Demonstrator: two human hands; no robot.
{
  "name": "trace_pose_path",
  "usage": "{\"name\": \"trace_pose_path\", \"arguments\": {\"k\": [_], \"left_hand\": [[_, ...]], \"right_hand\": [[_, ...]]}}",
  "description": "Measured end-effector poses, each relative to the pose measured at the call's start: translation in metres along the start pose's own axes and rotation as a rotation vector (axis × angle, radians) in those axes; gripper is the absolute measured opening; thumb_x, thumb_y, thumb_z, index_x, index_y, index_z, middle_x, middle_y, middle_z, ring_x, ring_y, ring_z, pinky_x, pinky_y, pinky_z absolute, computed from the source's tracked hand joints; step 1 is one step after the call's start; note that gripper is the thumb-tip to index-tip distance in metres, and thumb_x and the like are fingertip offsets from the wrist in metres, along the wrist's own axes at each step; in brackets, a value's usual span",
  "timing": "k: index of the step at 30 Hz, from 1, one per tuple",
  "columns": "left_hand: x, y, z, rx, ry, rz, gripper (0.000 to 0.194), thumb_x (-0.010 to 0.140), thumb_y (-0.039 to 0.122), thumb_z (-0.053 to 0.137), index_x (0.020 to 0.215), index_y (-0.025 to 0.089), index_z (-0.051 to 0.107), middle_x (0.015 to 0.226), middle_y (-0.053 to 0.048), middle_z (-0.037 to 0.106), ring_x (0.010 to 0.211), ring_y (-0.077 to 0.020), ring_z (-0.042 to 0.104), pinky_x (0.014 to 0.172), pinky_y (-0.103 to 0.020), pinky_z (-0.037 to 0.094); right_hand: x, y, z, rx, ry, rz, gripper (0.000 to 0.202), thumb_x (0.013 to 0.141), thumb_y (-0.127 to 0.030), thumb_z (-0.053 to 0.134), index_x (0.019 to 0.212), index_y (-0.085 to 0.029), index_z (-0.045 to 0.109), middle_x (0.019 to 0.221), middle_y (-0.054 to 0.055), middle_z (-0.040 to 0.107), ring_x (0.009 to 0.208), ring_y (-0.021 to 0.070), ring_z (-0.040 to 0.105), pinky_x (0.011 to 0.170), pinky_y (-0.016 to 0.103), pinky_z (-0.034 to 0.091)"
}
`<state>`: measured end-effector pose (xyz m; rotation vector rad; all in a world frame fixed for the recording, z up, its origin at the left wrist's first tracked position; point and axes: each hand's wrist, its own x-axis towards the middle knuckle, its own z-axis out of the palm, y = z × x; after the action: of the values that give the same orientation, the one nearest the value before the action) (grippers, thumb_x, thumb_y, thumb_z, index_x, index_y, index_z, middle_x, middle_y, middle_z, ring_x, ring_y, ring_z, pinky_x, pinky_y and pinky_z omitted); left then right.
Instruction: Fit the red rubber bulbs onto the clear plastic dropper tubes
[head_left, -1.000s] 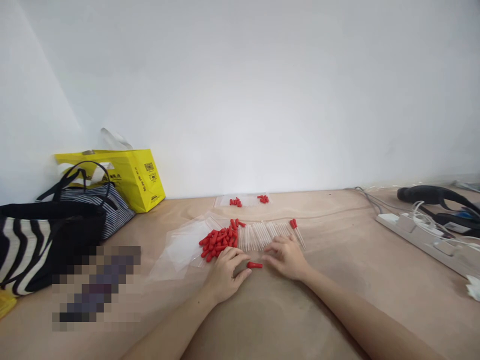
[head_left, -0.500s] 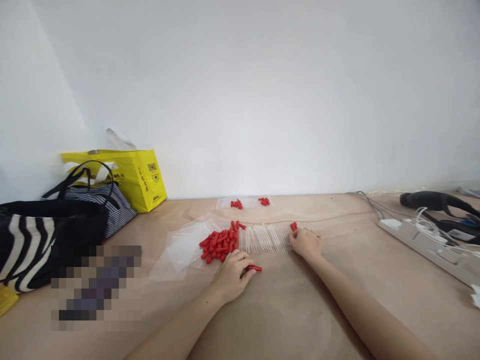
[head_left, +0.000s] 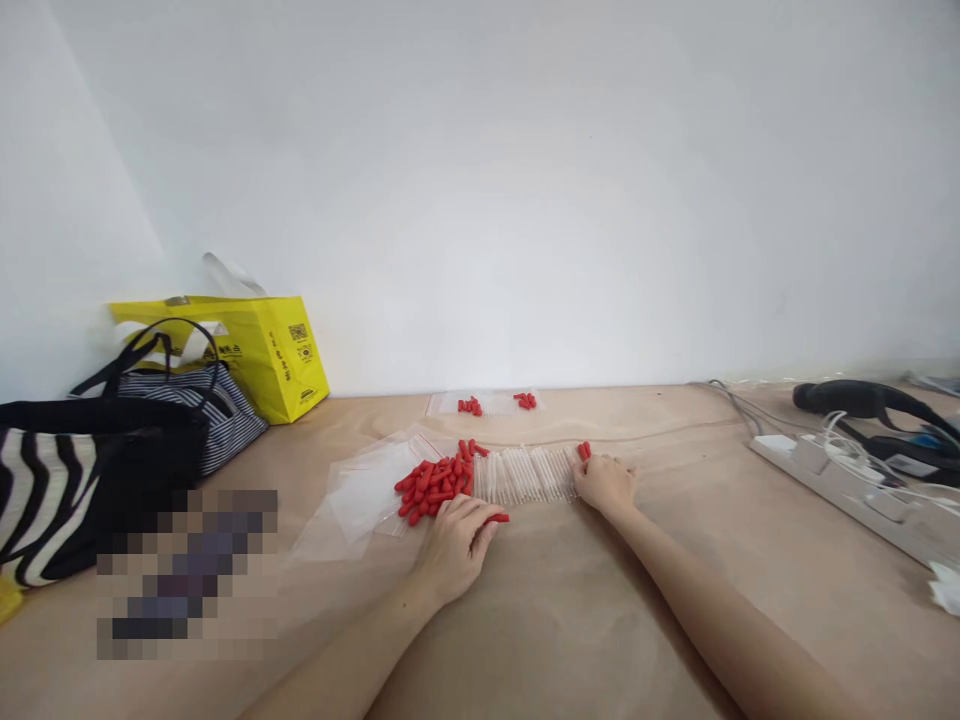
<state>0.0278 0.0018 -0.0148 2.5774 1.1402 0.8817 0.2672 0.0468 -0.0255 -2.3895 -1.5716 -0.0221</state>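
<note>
1. One small red rubber-looking bulb [head_left: 499,517], short and tapered, just below center of frame. Long axis roughly left-right; one end sticks out rightward from the fingers, rest hidden.
2. Left hand [head_left: 459,545] is the nearer one: thumb and fingers narrowed round the bulb, palm down, low over the table.
3. Right hand [head_left: 607,483], right of center, sits up and right of the bulb, well apart from it. Fingers drawn in narrow beside two red bulb tops [head_left: 583,451]; fingertips partly hidden, cannot tell if a tube is pinched.
4. Row of slim clear tubes [head_left: 525,475], center, between the hands and slightly beyond. Tubes run near-far with a slight slant, so roughly crosswise to the bulb.
5. Heap of glossy red bulbs [head_left: 435,485], left of center, meets the row's left end, just beyond left hand.
6. Flat see-through plastic bags [head_left: 349,500], left of the heap, overlapping.
7. Light-brown wood-grain tabletop [head_left: 517,630] shows between the forearms, lower center, and right of the right hand, as far as the long white power strip [head_left: 847,495] at right edge. Back edge meets the wall, mid-frame.
</note>
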Motion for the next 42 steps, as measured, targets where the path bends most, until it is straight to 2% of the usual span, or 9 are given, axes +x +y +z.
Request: {"name": "trace_pose_path", "arguments": {"k": [4,6,10,13,16,18,21,33,42], "left_hand": [[0.000,0.000,-0.001,-0.008,0.053,-0.012,0.016,0.083,0.024,0.044,0.087,0.022,0.058,0.086,-0.002,0.063,0.083,-0.0169,0.053,0.076,-0.033,0.038],[0.000,0.000,-0.002,-0.001,0.075,-0.024,0.014,0.081,0.026,0.046,0.086,0.022,0.059,0.084,-0.001,0.064,0.081,-0.0172,0.054,0.075,-0.033,0.038],[0.000,-0.002,-0.003,0.023,0.108,-0.046,0.013,0.079,0.030,0.051,0.080,0.021,0.061,0.078,-0.001,0.065,0.078,-0.0181,0.054,0.074,-0.034,0.038],[-0.001,-0.005,-0.004,0.019,0.123,-0.046,0.014,0.080,0.029,0.050,0.082,0.021,0.060,0.080,-0.001,0.065,0.079,-0.0174,0.055,0.074,-0.034,0.039],[-0.002,-0.008,-0.003,0.024,0.145,-0.033,0.017,0.081,0.029,0.048,0.092,0.022,0.060,0.083,-0.001,0.066,0.079,-0.0172,0.055,0.075,-0.034,0.039],[-0.003,-0.010,-0.001,0.032,0.164,-0.027,0.019,0.082,0.030,0.048,0.095,0.022,0.059,0.084,-0.002,0.066,0.079,-0.0174,0.055,0.075,-0.034,0.039],[-0.003,-0.012,0.000,0.037,0.171,-0.018,0.018,0.082,0.029,0.048,0.092,0.022,0.061,0.085,-0.001,0.067,0.079,-0.0172,0.055,0.075,-0.034,0.039],[-0.003,-0.007,-0.003,0.048,0.144,-0.027,0.019,0.083,0.030,0.045,0.088,0.022,0.061,0.084,-0.001,0.067,0.079,-0.0169,0.056,0.072,-0.033,0.036],[-0.004,-0.001,-0.002,-0.001,0.140,-0.026,0.021,0.083,0.033,0.045,0.079,0.021,0.062,0.074,-0.001,0.066,0.070,-0.0149,0.056,0.070,-0.031,0.034]], "right_hand": [[-0.006,0.000,0.000,-0.007,0.054,-0.020,0.033,0.082,-0.029,0.035,0.087,-0.009,0.061,0.096,0.020,0.058,0.096,0.0305,0.049,0.078,0.042,0.029],[-0.011,0.000,0.002,0.023,0.130,-0.064,0.031,0.083,-0.029,0.036,0.088,-0.010,0.059,0.096,0.019,0.057,0.095,0.0300,0.048,0.076,0.041,0.029],[-0.030,0.001,0.008,0.298,0.319,-0.349,0.022,0.083,-0.027,0.035,0.079,-0.014,0.053,0.083,0.012,0.059,0.083,0.0244,0.051,0.070,0.035,0.034],[-0.050,-0.004,0.013,0.623,0.257,-0.610,0.018,0.084,-0.024,0.034,0.079,-0.018,0.050,0.073,0.006,0.058,0.070,0.0175,0.053,0.063,0.028,0.037],[-0.068,-0.012,0.012,0.790,0.208,-0.709,0.019,0.084,-0.022,0.036,0.096,-0.018,0.050,0.075,0.005,0.058,0.070,0.0161,0.054,0.063,0.027,0.041],[-0.076,-0.017,0.010,0.794,0.194,-0.756,0.024,0.084,-0.019,0.036,0.103,-0.019,0.050,0.077,0.005,0.058,0.071,0.0159,0.054,0.064,0.027,0.042],[-0.081,-0.021,0.007,0.750,0.178,-0.825,0.026,0.084,-0.016,0.035,0.100,-0.020,0.055,0.077,0.005,0.058,0.069,0.0153,0.054,0.063,0.027,0.042],[-0.082,-0.019,0.004,0.660,0.116,-0.945,0.030,0.084,-0.011,0.039,0.106,-0.024,0.055,0.092,0.004,0.062,0.082,0.0146,0.056,0.070,0.030,0.035],[-0.081,-0.017,-0.001,0.639,0.266,-1.041,0.021,0.084,-0.017,0.042,0.097,-0.021,0.059,0.070,0.000,0.061,0.062,0.0098,0.051,0.064,0.027,0.027]]}}
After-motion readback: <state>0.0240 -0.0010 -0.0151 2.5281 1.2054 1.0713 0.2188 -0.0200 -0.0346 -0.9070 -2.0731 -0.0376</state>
